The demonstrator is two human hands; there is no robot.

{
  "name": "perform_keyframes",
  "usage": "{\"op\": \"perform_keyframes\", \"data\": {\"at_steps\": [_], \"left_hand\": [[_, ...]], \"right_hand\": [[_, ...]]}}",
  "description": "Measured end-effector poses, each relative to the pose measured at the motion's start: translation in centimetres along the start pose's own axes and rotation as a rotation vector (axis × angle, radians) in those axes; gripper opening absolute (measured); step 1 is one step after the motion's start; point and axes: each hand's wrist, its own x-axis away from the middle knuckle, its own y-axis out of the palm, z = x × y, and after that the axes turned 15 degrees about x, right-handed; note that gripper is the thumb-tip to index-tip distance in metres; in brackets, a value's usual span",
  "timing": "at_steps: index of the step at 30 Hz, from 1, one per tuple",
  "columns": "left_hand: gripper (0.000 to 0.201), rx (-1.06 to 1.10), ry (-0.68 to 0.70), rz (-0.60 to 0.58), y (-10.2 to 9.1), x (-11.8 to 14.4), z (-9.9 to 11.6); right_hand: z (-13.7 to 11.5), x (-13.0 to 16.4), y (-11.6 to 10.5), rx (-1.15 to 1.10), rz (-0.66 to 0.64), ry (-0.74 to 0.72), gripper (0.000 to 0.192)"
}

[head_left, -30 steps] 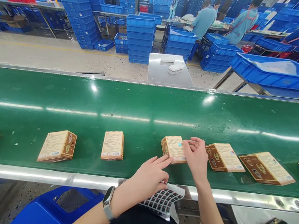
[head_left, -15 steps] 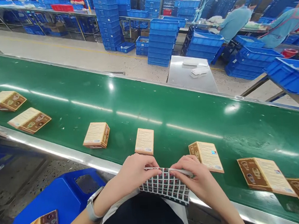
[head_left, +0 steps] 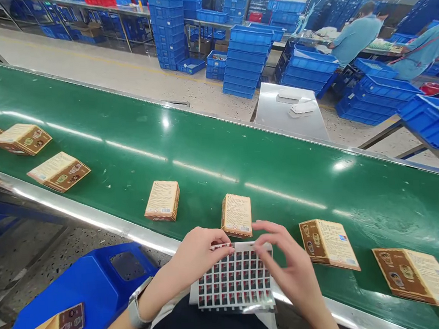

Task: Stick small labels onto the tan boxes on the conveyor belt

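Note:
A sheet of small red-and-black square stickers (head_left: 233, 279) lies flattened out in front of my body, at the belt's near edge. My left hand (head_left: 205, 248) pinches its upper edge between thumb and fingers. At the upper right corner of the sheet is my right hand (head_left: 286, 257). Its thumb and a finger come close together there, while another finger reaches out towards a small carton (head_left: 237, 213). I cannot make out what lies between the right fingertips. Another carton (head_left: 162, 201) stands to the left. The carton on the right (head_left: 332, 244) bears a small blue-and-red sticker.
The green conveyor belt (head_left: 203, 145) crosses the view, with more cartons (head_left: 60, 171) at left and right. A blue plastic stool (head_left: 95, 278) at lower left holds an open carton (head_left: 70, 322). Stacked blue crates (head_left: 246, 60) and co-workers (head_left: 357, 37) are beyond.
The sheet, curled before, now lies flatter. My right hand has loosened from its upper edge and its fingers are spread more. The cartons have shifted right in view.

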Motion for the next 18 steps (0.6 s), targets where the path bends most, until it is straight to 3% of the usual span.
{"op": "perform_keyframes", "data": {"at_steps": [3,5,8,11,18], "left_hand": [[0.009,-0.120,0.163,-0.087,-0.4,-0.1,-0.7],[0.008,-0.195,0.313,-0.169,-0.2,-0.5,-1.5],[0.011,-0.288,0.430,-0.252,0.7,-1.4,-2.7],[0.011,-0.328,0.454,-0.280,1.6,-2.0,-3.2],[0.013,-0.356,0.436,-0.314,3.1,-2.2,-1.8]], "right_hand": [[2.3,-1.3,1.4,-0.402,0.063,0.433,0.018],[3.7,-2.4,2.6,-0.593,0.085,0.573,0.028],[4.7,-3.6,4.2,-0.688,0.120,0.681,0.039],[4.7,-3.6,4.8,-0.643,0.181,0.740,0.037],[4.4,-2.1,4.7,-0.566,0.310,0.755,0.032]]}}
